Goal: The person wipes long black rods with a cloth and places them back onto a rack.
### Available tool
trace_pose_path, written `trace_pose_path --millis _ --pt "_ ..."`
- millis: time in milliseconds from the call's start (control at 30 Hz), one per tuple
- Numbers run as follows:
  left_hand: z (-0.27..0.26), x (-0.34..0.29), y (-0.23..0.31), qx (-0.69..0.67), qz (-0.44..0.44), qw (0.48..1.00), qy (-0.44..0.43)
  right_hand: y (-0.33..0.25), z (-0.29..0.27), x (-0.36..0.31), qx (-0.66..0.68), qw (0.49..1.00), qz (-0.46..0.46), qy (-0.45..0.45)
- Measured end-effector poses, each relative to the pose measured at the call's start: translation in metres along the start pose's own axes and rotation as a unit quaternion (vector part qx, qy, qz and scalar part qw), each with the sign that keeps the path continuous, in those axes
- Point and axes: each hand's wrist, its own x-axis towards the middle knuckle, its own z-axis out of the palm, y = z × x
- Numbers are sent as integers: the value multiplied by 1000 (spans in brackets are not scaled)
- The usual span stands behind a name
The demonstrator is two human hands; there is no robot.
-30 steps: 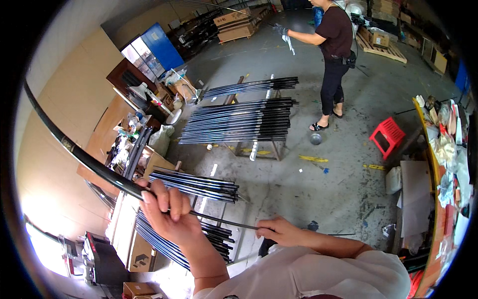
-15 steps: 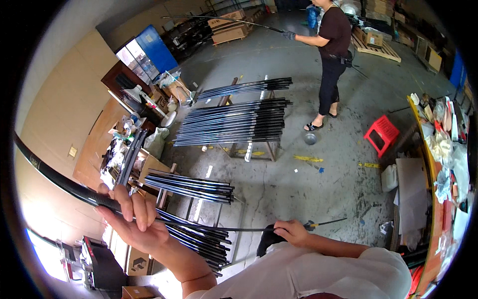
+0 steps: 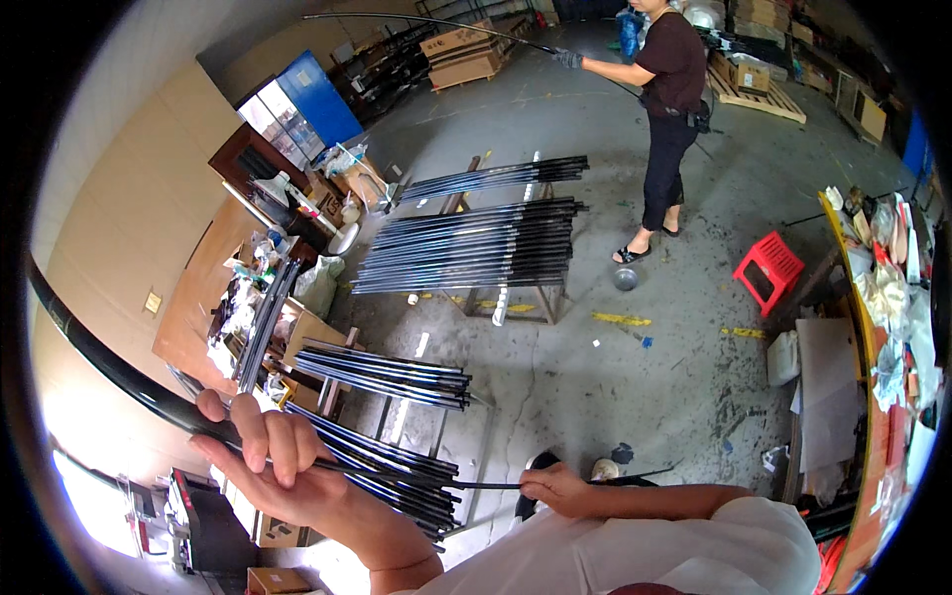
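A long black telescopic fishing rod (image 3: 109,359) slants across my left side, its thick tube curving up to the picture's left edge. My left hand (image 3: 283,456) wraps round the end of that tube. Out of it a thin dark section (image 3: 486,486) runs to the right, in front of my body. My right hand (image 3: 555,490) is closed on this thin section near my waist. Beneath the rod, a bundle of glossy black rods (image 3: 397,481) lies on a rack, with a smaller bundle (image 3: 387,372) just beyond it.
Farther off, a stand bears many black rods (image 3: 466,243). A person (image 3: 674,109) across the floor holds a long thin rod (image 3: 436,22) in a gloved hand. At right are a red stool (image 3: 769,270) and a cluttered yellow-edged bench (image 3: 861,327). A metal bowl (image 3: 625,280) sits on the floor.
My right hand has moved left and slightly down, toward my left hand, so less of the thin section shows between them. My left hand keeps its hold, slightly lower. The other person's rod has shifted left.
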Motion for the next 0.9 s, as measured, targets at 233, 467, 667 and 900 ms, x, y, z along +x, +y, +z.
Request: trace_pose_path --millis 233,467,667,900 --pt "14 8 -7 55 9 998 -9 -32 -3 26 40 999 -17 -9" --pt "40 20 -7 27 -9 999 -19 -64 7 47 97 992 -74 -37" --pt "55 31 -3 51 1 998 46 -71 7 63 89 991 -96 -11" --pt "47 15 -32 46 2 999 27 -49 -9 61 41 998 -51 -10"
